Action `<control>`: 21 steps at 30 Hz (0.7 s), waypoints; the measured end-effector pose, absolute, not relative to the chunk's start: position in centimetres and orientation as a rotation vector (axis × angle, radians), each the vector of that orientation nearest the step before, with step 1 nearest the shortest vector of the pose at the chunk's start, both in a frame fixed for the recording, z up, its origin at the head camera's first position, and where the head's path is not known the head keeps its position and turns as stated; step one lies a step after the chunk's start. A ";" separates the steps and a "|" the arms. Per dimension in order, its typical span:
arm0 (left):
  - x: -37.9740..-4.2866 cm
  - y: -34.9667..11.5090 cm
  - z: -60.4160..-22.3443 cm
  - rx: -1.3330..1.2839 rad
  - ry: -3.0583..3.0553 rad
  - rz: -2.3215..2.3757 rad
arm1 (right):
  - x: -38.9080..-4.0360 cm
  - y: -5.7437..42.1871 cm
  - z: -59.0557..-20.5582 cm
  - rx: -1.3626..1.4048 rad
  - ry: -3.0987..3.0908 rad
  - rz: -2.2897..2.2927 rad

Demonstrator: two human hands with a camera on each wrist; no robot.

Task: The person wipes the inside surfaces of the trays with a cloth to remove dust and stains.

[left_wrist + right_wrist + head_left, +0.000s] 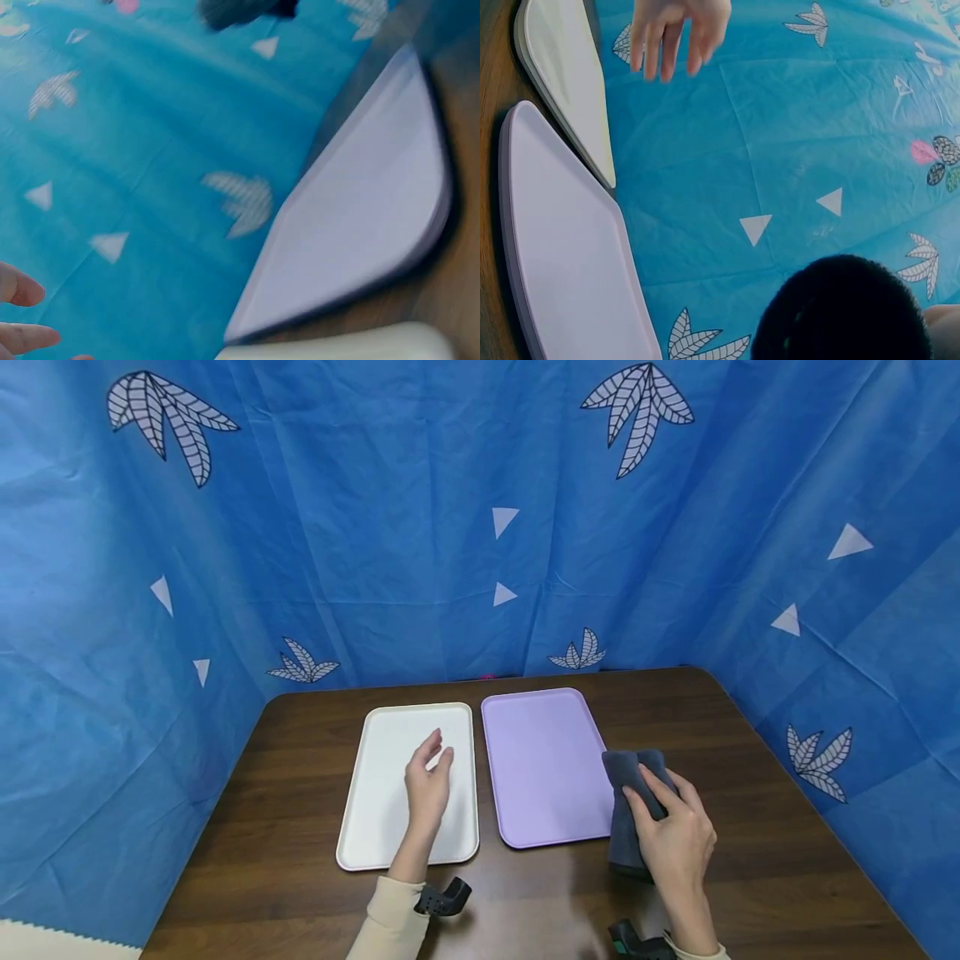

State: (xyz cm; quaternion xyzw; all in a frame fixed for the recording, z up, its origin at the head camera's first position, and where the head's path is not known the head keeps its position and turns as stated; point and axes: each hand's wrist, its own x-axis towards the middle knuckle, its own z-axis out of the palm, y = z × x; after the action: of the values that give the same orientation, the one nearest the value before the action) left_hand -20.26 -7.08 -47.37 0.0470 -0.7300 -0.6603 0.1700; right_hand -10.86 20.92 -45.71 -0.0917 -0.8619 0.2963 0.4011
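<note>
Just beside the right edge of the lavender rectangular tray (547, 768), a folded dark grey cloth (627, 827) is held in the person's right hand (678, 835). The thumb and fingers pinch its upper layers from the right, and the cloth hangs in a soft bundle with a crease down its middle. From the head view it overlaps the tray's right rim. Both wrist views set the cloth, dark and partly cut off, against the blue curtain (450, 543), so it appears raised above the wood-grain table (757, 843); whether its lower end touches the tabletop cannot be told.

Over the white rectangular tray (378, 793), the person's left hand (427, 783) hovers unclasped, fingers loosely bent and thumb apart from them, grasping nothing. In the right wrist view those fingers point downward in the frame, relaxed and slightly spread.

The two trays lie side by side on the dark brown table, white to the left and lavender to the right, with a narrow strip of wood between them. A cream sleeve (390, 920) covers the left forearm, and a black wrist strap (442, 899) sits at its cuff; a similar black device (641, 945) shows at the right wrist. White leaf sprays and triangles pattern the curtain behind.
</note>
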 end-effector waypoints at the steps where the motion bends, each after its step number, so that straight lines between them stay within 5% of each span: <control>1: -20.3 -8.1 -47.2 0.159 -2.055 -1.861 | -10.9 20.8 -45.7 -0.231 -2.181 0.753; 11: -19.7 -17.9 -47.3 0.430 -1.952 -1.779 | -11.3 20.1 -45.8 -0.208 -2.185 0.770; 21: -20.0 -22.5 -50.6 0.556 -2.001 -1.686 | -11.4 19.1 -45.8 -0.194 -2.206 0.784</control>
State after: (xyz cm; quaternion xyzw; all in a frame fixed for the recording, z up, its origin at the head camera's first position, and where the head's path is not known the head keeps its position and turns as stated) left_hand -20.03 -22.53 -50.58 0.2023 -0.7278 -0.6131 0.2313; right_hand -11.45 19.14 -45.76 -0.0762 -0.8663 0.3077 0.3861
